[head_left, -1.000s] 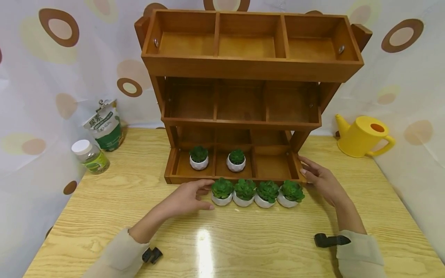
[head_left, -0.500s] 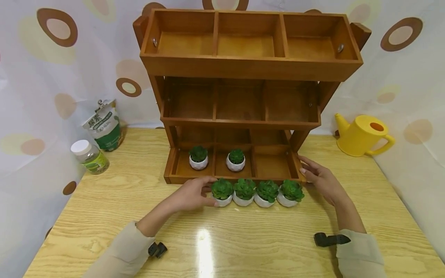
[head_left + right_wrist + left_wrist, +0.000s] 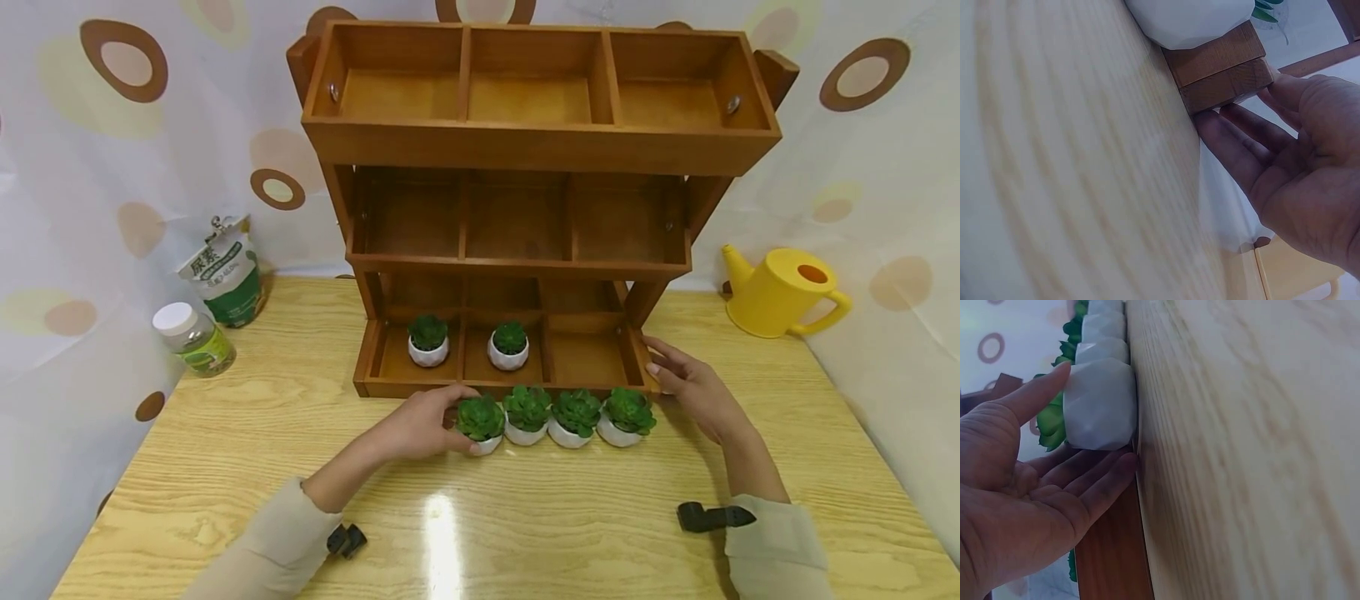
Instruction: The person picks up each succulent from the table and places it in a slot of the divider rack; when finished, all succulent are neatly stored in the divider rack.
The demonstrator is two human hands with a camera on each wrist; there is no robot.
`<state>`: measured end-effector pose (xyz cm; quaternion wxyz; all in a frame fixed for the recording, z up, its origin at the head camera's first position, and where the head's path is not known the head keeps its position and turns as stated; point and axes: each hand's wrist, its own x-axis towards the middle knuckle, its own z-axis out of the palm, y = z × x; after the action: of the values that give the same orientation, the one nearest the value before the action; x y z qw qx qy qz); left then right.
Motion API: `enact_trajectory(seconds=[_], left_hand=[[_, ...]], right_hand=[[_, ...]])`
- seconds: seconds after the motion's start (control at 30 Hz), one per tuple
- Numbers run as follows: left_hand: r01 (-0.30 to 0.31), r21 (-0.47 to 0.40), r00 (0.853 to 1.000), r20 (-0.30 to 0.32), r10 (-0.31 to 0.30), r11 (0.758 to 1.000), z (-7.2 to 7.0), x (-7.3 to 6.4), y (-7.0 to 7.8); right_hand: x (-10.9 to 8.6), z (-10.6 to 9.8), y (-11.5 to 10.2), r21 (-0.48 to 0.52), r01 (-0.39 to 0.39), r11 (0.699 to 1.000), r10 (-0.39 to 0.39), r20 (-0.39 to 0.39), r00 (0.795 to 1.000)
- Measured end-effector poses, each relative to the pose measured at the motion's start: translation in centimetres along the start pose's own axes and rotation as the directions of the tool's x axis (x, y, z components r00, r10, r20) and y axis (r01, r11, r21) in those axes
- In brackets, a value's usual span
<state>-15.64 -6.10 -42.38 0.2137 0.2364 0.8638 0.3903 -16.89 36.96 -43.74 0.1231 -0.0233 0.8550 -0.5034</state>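
Several fake succulents in faceted white pots line up on the table before the wooden shelf's bottom tier. My left hand [image 3: 426, 423] holds the leftmost potted succulent [image 3: 480, 418], thumb at the front of its pot and fingers at the side and behind. In the left wrist view, its white pot [image 3: 1100, 406] sits between thumb and fingers, low by the tabletop. My right hand [image 3: 693, 390] touches the right end of the wooden shelf [image 3: 540, 148]; in the right wrist view its extended fingers [image 3: 1235, 140] and thumb rest against the tier's end [image 3: 1229, 84].
Two smaller potted succulents stand in the bottom tier, one in the left compartment [image 3: 429, 350] and one in the middle [image 3: 508, 354]. A yellow watering can [image 3: 783, 296] is at the right. A lidded jar [image 3: 197, 342] and a clipped green-and-white bag [image 3: 231, 279] stand at the left.
My left hand has moved right and closed round the leftmost potted succulent, which has shifted slightly toward me. My right hand has stayed on the shelf's end.
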Motion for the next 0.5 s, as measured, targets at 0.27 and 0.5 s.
enact_trajectory(seconds=[0.27, 0.5], left_hand=[[0.015, -0.008, 1.0, 0.009, -0.015, 1.0, 0.35, 0.21, 0.14], [-0.01, 0.01, 1.0, 0.0, 0.01, 1.0, 0.44, 0.15, -0.04]], right_hand=[[0.07, 0.04, 0.1, 0.025, -0.001, 1.0, 0.001, 0.004, 1.0], [0.06, 0.0, 0.08, 0.016, -0.004, 1.0, 0.004, 0.005, 1.0]])
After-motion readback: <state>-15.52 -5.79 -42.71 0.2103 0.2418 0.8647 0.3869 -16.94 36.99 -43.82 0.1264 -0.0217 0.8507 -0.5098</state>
